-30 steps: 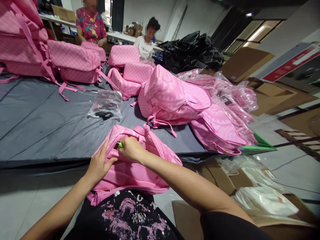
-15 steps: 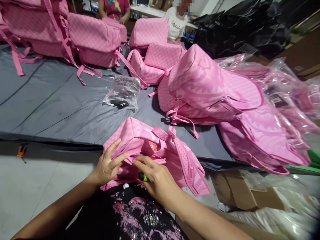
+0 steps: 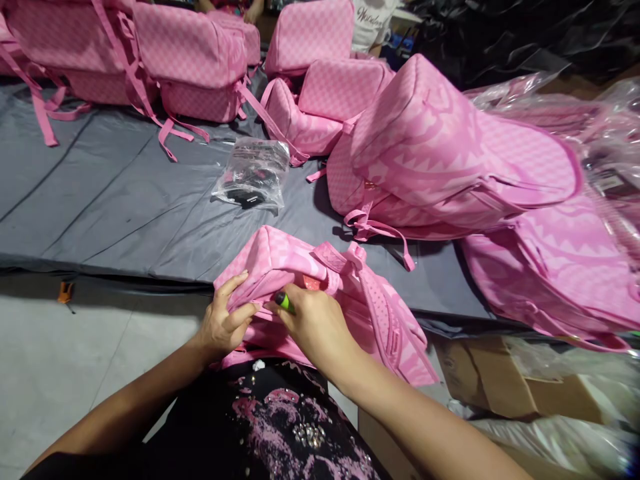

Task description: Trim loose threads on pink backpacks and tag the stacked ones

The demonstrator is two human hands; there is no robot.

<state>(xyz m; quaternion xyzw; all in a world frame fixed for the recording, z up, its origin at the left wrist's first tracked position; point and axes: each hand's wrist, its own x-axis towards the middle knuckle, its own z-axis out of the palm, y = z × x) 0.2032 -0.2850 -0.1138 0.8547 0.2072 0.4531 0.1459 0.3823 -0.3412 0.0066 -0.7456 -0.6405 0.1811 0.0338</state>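
A pink checked backpack (image 3: 255,261) lies against my front at the table's edge, its straps toward the right and an opening facing me. With its fingers pressed on the fabric, my left hand (image 3: 224,319) grips the bag's left side near the opening. My right hand (image 3: 316,327) is closed round a small tool with a black-and-green handle (image 3: 285,302); its working end is hidden. The right fingertips touch the cloth beside the left fingers. A red patch (image 3: 312,283) shows on the bag just behind the right hand.
A dark-covered table (image 3: 125,220) spreads ahead. On it lie a clear plastic packet (image 3: 255,173), a pile of pink backpacks (image 3: 425,153) at right and more backpacks (image 3: 185,47) at back left. A cardboard box (image 3: 490,377) stands below right. Two people are partly visible behind.
My right hand has moved up and turned over the bag's opening, with the tool's black end now higher. The left hand keeps its grip. The view has tilted down slightly.
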